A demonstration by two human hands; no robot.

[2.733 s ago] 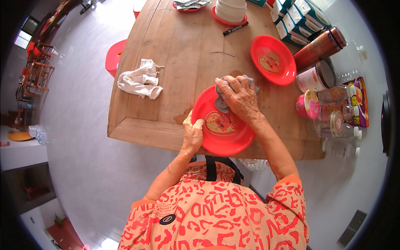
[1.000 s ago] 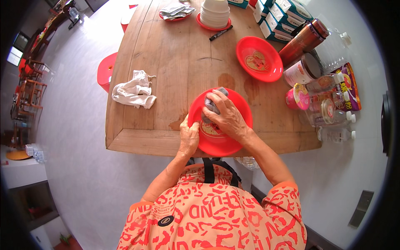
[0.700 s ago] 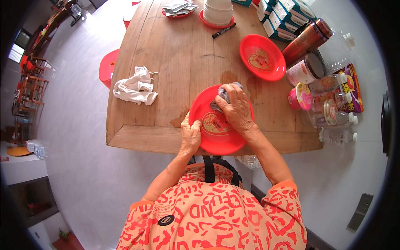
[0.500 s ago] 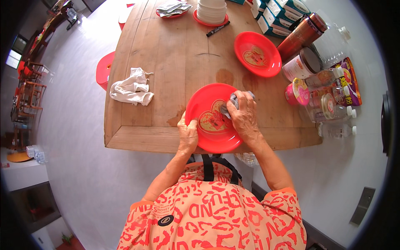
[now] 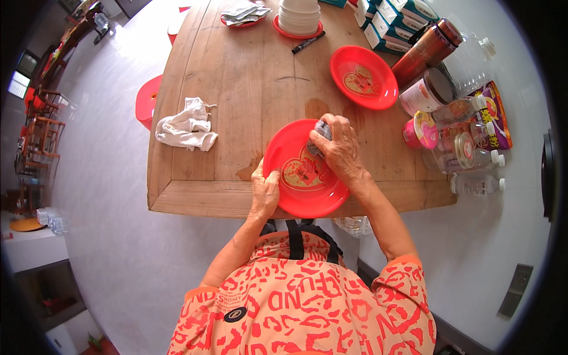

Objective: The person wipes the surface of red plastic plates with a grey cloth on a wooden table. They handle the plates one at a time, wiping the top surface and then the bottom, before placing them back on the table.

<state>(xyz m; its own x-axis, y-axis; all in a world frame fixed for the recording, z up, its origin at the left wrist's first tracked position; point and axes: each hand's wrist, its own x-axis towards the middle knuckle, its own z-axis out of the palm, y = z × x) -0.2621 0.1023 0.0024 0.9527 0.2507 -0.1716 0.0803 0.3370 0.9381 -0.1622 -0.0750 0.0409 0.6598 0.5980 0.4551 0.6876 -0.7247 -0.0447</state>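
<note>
A round red plate (image 5: 289, 148) with a gold heart design is tilted over the near edge of the wooden table. My left hand (image 5: 264, 190) grips its left rim, thumb on the upper face. In my right hand (image 5: 339, 148) is a bunched grey cloth (image 5: 320, 134), pressed against the plate's upper right rim. A second red plate (image 5: 384, 83) of the same design lies farther back on the right. To the left, a crumpled white cloth (image 5: 184, 131) rests on the table.
Along the right stand a copper-coloured flask (image 5: 427, 52), a lidded can (image 5: 421, 94), a pink cup (image 5: 419, 131) and several clear plastic bottles (image 5: 477, 184). White bowls (image 5: 299, 18), a black marker (image 5: 308, 42) and stacked boxes (image 5: 387, 29) are at the back. A red stool (image 5: 145, 102) stands left.
My right hand has slid the grey cloth up and to the left along the plate, toward its far rim. My left hand keeps its hold on the plate.
</note>
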